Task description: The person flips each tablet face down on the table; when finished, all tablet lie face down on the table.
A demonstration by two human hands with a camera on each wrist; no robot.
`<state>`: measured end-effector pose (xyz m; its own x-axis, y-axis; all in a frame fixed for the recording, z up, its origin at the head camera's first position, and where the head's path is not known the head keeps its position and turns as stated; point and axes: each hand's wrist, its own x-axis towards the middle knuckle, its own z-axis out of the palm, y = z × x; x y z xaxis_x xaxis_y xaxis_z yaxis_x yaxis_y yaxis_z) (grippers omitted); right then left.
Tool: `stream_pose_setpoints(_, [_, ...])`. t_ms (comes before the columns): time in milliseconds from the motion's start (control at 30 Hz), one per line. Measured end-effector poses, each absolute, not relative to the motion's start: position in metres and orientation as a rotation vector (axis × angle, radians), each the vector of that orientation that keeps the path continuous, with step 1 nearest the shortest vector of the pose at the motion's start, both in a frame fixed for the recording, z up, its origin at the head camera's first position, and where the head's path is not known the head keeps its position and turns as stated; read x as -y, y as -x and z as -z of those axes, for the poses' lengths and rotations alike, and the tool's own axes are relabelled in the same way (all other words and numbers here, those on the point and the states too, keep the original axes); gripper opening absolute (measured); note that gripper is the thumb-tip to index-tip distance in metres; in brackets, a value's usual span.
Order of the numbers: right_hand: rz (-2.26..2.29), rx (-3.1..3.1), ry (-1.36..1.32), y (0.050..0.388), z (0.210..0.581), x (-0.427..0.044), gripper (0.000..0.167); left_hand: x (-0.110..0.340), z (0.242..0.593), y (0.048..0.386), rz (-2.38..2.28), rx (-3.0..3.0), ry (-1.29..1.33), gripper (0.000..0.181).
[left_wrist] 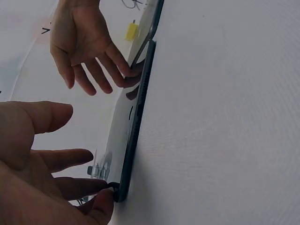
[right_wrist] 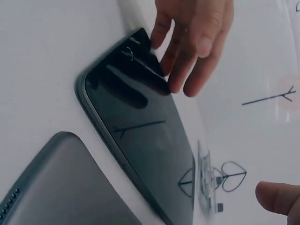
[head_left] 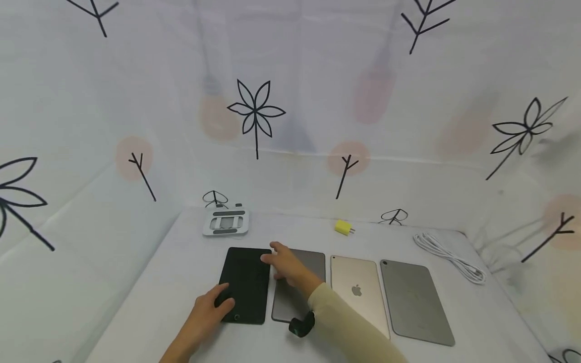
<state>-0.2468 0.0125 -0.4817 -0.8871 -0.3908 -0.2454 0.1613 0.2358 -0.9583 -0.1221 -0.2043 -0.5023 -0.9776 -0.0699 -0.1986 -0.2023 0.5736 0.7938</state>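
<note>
A dark tablet (head_left: pixel 245 285) lies screen up on the white table, the leftmost in a row of tablets. My left hand (head_left: pixel 206 310) is at its lower left side, fingers loosely spread and fingertips at the edge. In the left wrist view, fingers of the left hand (left_wrist: pixel 44 173) meet the tablet's corner. My right hand (head_left: pixel 288 264) reaches over the grey tablet (head_left: pixel 292 297) beside it, fingers extended near the dark tablet's upper right edge. Whether it touches is unclear. Only part of the right hand (right_wrist: pixel 281 199) shows in the right wrist view; nothing is visibly held.
To the right lie a gold tablet (head_left: pixel 356 290) and another grey tablet (head_left: pixel 417 302), both back up. At the rear are a white and grey stand (head_left: pixel 226 222), a yellow charger plug (head_left: pixel 343 227) and a coiled white cable (head_left: pixel 449 257). A patterned white cloth (head_left: pixel 295 186) hangs behind.
</note>
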Motion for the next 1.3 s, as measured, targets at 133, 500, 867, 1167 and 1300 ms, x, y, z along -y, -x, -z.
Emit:
stream_pose_setpoints(133, [1.723,-2.062,0.173,0.244,0.484,-0.007,0.068,0.205,0.502,0.124,-1.411,-2.604,0.230,0.058])
stream_pose_setpoints(500, [1.868,-1.980,0.043,0.244,0.488,-0.004,0.075,0.203,0.496,0.123,-1.428,-2.569,0.208,0.061])
stream_pose_setpoints(867, [2.021,-1.669,0.112,0.240,0.483,-0.008,0.048,0.200,0.493,0.125,-1.435,-2.507,0.185,0.072])
stream_pose_setpoints(1167, [1.974,-1.466,0.217,0.226,0.487,0.002,0.062,0.194,0.480,0.120,-1.322,-2.666,0.079,0.081])
stream_pose_setpoints(1300, [1.952,-1.435,0.242,0.219,0.486,0.007,0.064,0.192,0.474,0.120,-1.312,-2.682,0.081,0.087])
